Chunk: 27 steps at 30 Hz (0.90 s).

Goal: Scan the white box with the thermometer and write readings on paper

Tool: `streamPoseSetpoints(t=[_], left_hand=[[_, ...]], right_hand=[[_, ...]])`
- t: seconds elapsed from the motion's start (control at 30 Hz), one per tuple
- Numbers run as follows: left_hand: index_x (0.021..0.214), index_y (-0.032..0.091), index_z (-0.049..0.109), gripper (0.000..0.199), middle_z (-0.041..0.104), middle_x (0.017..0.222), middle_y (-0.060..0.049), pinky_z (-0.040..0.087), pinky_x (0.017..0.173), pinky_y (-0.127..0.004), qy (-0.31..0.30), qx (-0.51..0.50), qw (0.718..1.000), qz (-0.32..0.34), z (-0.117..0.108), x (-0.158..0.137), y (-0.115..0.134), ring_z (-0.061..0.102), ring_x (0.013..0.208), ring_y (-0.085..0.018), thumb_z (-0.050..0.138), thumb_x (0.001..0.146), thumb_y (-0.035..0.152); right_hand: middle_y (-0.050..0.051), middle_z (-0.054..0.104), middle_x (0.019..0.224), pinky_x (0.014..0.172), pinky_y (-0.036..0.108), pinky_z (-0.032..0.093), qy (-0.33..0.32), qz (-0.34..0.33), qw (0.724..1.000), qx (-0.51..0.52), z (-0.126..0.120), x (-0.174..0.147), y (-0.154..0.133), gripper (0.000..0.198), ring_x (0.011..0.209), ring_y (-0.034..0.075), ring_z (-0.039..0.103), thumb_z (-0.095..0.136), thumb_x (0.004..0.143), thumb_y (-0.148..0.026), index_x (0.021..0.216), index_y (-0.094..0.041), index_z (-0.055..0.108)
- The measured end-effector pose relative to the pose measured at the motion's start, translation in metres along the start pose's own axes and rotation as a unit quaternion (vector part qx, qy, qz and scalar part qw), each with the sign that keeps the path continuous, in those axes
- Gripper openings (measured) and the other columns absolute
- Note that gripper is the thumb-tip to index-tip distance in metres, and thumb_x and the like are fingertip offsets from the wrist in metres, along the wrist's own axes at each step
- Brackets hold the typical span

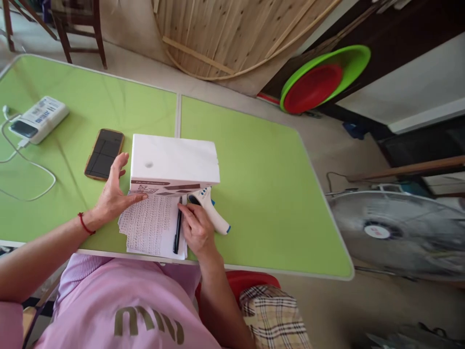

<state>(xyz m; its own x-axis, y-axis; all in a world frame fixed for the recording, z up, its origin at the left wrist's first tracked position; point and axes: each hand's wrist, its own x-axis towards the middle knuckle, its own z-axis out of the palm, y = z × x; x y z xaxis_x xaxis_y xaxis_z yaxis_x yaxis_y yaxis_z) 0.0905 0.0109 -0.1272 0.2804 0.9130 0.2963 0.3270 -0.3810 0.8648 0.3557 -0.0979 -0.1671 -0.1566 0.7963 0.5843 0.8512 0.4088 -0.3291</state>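
One white box (pixel 174 157): on green table (pixel 269 194), beyond written sheets (pixel 145 230);
Left hand (pixel 113 191): fingers wide, thumb at box's corner;
Right hand (pixel 199 232): fingers narrow, at black pen (pixel 178 235); grip, I cannot tell.

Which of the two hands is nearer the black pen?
The right hand, which is at the pen; the left hand is farther away, beside the white box.
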Motion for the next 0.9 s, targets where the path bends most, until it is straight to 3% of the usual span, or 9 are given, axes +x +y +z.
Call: streamPoseSetpoints(t=[0.17, 0.3, 0.4, 0.57, 0.7, 0.9], left_hand=[[0.16, 0.02, 0.029, 0.106, 0.038, 0.165, -0.02, 0.039, 0.126, -0.055, -0.021, -0.002, 0.999, -0.043, 0.002, 0.0, 0.006, 0.04, 0.152, -0.039, 0.083, 0.078, 0.061], [0.158, 0.021, 0.036, 0.098, 0.044, 0.162, -0.018, 0.036, 0.126, -0.059, -0.027, 0.02, 0.998, -0.06, 0.003, 0.002, 0.004, 0.043, 0.15, -0.041, 0.081, 0.079, 0.058], [0.156, 0.021, 0.039, 0.097, 0.046, 0.16, -0.017, 0.039, 0.124, -0.059, -0.01, 0.026, 0.997, -0.074, 0.002, 0.002, 0.008, 0.046, 0.147, -0.04, 0.081, 0.078, 0.062], [0.135, 0.018, 0.057, 0.083, 0.059, 0.145, -0.02, 0.052, 0.114, -0.053, 0.018, -0.01, 0.999, -0.05, -0.004, -0.002, 0.019, 0.056, 0.138, -0.038, 0.078, 0.077, 0.074], [0.133, 0.018, 0.057, 0.081, 0.063, 0.139, -0.019, 0.055, 0.108, -0.053, 0.017, -0.055, 0.997, -0.045, -0.008, -0.004, 0.027, 0.063, 0.128, -0.036, 0.079, 0.077, 0.071], [0.145, 0.017, 0.048, 0.091, 0.065, 0.139, -0.019, 0.06, 0.098, -0.049, -0.017, -0.067, 0.994, -0.083, -0.011, -0.006, 0.034, 0.066, 0.122, -0.035, 0.081, 0.077, 0.068]], right_hand=[[0.011, 0.073, 0.101, 0.08, 0.035, 0.064, 0.025, 0.031, 0.998, 0.048, -0.002, 0.0, -0.003, 0.04, 0.091, 0.02, 0.072, 0.046, 0.097, -0.011, 0.125, -0.019, 0.073], [0.008, 0.073, 0.09, 0.068, 0.033, 0.061, 0.142, 0.029, 0.989, 0.028, -0.003, 0.003, -0.003, 0.032, 0.076, 0.019, 0.07, 0.054, 0.092, -0.014, 0.118, -0.021, 0.073], [0.011, 0.07, 0.094, 0.072, 0.039, 0.059, 0.214, 0.09, 0.97, -0.074, -0.003, 0.003, 0.003, 0.028, 0.082, 0.024, 0.068, 0.059, 0.088, -0.017, 0.113, -0.02, 0.072], [0.023, 0.067, 0.118, 0.093, 0.061, 0.049, 0.162, 0.177, 0.952, -0.192, -0.002, -0.005, 0.016, 0.042, 0.108, 0.039, 0.063, 0.057, 0.084, -0.023, 0.124, -0.014, 0.067], [0.02, 0.073, 0.105, 0.092, 0.057, 0.046, 0.116, 0.205, 0.949, -0.208, 0.002, -0.01, 0.018, 0.041, 0.095, 0.035, 0.065, 0.059, 0.083, -0.027, 0.121, -0.013, 0.068], [0.015, 0.076, 0.094, 0.079, 0.045, 0.054, 0.131, 0.197, 0.957, -0.165, 0.008, -0.009, 0.023, 0.031, 0.084, 0.029, 0.068, 0.062, 0.086, -0.027, 0.113, -0.016, 0.072]])
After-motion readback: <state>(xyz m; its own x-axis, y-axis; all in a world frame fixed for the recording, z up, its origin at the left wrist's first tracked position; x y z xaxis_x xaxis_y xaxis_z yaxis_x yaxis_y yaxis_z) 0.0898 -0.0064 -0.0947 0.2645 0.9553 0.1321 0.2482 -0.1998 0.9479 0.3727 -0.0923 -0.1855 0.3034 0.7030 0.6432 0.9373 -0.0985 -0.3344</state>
